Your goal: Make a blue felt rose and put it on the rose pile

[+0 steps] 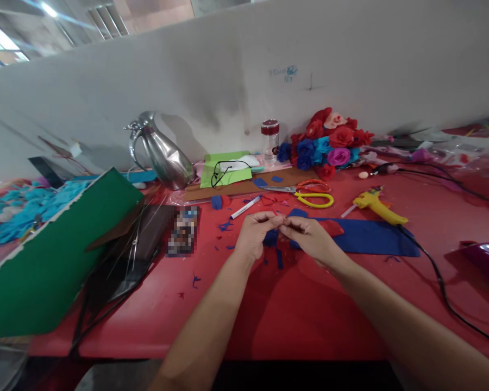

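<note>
Red paper scrap (284, 220) pinched between fingertips of left hand (256, 233) and right hand (309, 238), above blue sheet (370, 237)

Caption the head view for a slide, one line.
Both hands pinch a small red paper piece above blue felt on a red table.

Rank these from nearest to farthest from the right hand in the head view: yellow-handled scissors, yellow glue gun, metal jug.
From the right hand:
1. Yellow-handled scissors, just beyond the hand, toward the wall.
2. Yellow glue gun, off to the right on the red table.
3. Metal jug, far left by the wall.
</note>
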A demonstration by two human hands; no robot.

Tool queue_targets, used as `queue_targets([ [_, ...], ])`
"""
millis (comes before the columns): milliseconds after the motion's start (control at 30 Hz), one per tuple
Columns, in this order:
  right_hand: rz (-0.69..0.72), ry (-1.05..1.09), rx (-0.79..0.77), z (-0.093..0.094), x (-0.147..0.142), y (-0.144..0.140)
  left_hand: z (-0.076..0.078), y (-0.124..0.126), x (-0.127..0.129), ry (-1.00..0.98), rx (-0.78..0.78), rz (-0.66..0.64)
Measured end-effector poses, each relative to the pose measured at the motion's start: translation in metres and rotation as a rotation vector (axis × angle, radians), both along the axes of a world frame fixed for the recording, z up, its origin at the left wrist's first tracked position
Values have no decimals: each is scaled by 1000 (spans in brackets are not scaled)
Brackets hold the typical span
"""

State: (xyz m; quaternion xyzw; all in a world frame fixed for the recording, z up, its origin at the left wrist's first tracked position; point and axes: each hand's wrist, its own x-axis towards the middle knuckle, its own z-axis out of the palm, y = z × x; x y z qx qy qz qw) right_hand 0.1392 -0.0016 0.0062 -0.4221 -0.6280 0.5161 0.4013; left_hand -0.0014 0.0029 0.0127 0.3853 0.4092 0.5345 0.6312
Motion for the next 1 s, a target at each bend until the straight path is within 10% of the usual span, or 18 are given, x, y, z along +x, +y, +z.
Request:
queue_targets([
  [1000,-45,37,-24,-9,-2,3,-6,0,6,-115,-83,8],
])
